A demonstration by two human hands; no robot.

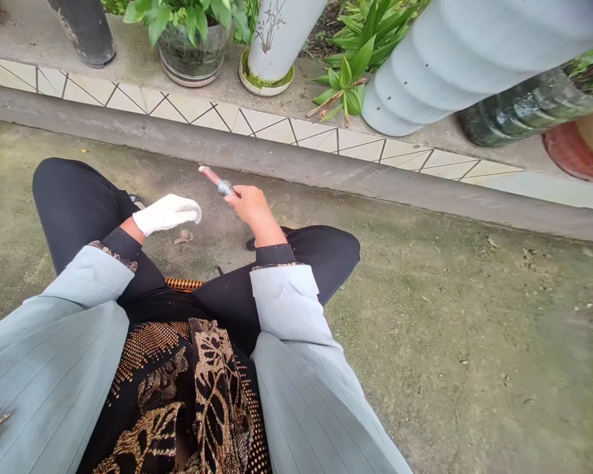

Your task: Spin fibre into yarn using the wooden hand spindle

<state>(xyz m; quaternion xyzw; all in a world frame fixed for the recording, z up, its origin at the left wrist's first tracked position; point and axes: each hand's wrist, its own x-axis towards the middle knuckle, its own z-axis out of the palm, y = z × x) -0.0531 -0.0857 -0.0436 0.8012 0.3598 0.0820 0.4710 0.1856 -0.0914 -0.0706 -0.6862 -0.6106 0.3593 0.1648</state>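
A pale-jacketed person [296,313] sits facing a tiled ledge [311,131], a brownish scrap [184,236] on the ground before it. The gloved left hand [167,214] shows a curled grip, contents impossible to tell; the bare right hand [251,204] has its grip wrapped around a reddish, silver-banded stick [210,175] on the ledge's near side. A leafy potted plant [192,49] tops the ledge.

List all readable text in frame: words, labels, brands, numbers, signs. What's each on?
None: no readable text in view.
White planter: dark plant drawing, no lettering.
Tile strip: dark lines only.
Reddish rod in the right hand: no lettering visible; too small to rule out fine print.
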